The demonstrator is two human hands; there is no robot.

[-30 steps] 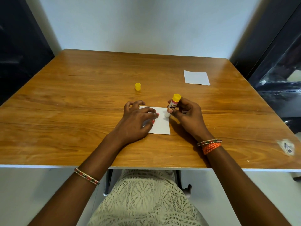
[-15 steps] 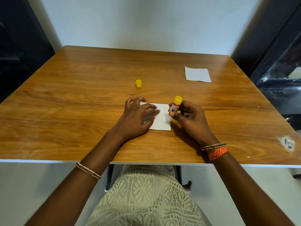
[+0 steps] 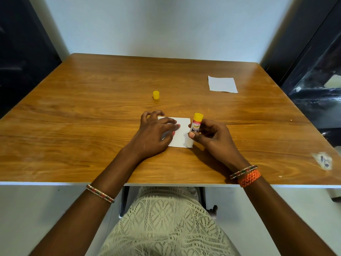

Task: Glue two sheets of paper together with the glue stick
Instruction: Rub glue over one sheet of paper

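A small white sheet of paper (image 3: 182,133) lies near the front middle of the wooden table (image 3: 92,126). My left hand (image 3: 155,133) rests flat on its left part, fingers spread, pinning it down. My right hand (image 3: 210,133) grips an uncapped glue stick (image 3: 195,126), white with a yellow base on top, held upside down with its tip touching the sheet's right edge near the front corner. The yellow cap (image 3: 156,94) stands alone behind my left hand. A second white sheet (image 3: 222,84) lies flat at the back right.
A worn sticker patch (image 3: 323,160) marks the table's front right corner. Dark furniture stands on both sides of the table, and a pale wall is behind it. My lap in a white lace garment (image 3: 162,218) is below the front edge.
The glue stick has slid along the sheet's right edge toward me, from the far part to near the front corner. My left hand stays pressed on the paper.
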